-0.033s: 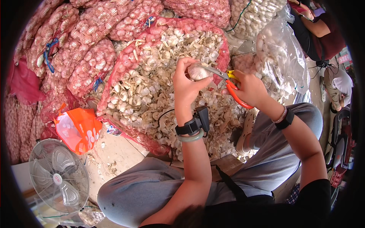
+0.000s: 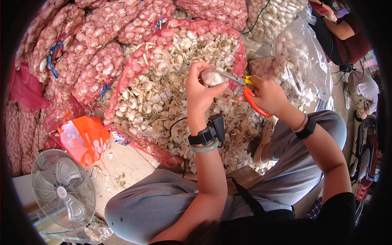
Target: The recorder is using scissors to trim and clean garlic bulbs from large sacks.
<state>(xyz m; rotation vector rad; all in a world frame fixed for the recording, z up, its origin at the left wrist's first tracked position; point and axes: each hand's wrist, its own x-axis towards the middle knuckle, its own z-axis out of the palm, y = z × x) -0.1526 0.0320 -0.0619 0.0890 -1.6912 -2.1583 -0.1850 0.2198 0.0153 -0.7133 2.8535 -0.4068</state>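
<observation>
Between the thumb and fingers of my left hand (image 2: 202, 90) is a whole garlic bulb (image 2: 212, 77), pale with a purplish tinge. My right hand (image 2: 267, 96) is closed around the red and yellow handles of a pair of scissors (image 2: 255, 103). Their metal blades reach left to the top of the bulb; whether they are apart there is too small to tell. Below both hands spreads a heap of garlic bulbs, loose stems and papery skins (image 2: 163, 106), lying on an opened red mesh sack (image 2: 122, 96).
Full red mesh sacks of garlic (image 2: 98, 28) are piled at the far left. A clear plastic bag of garlic (image 2: 302, 57) stands at the right. Near left are an orange bag (image 2: 87, 139) and a fan (image 2: 63, 190). Other people (image 2: 355, 36) are at the far right.
</observation>
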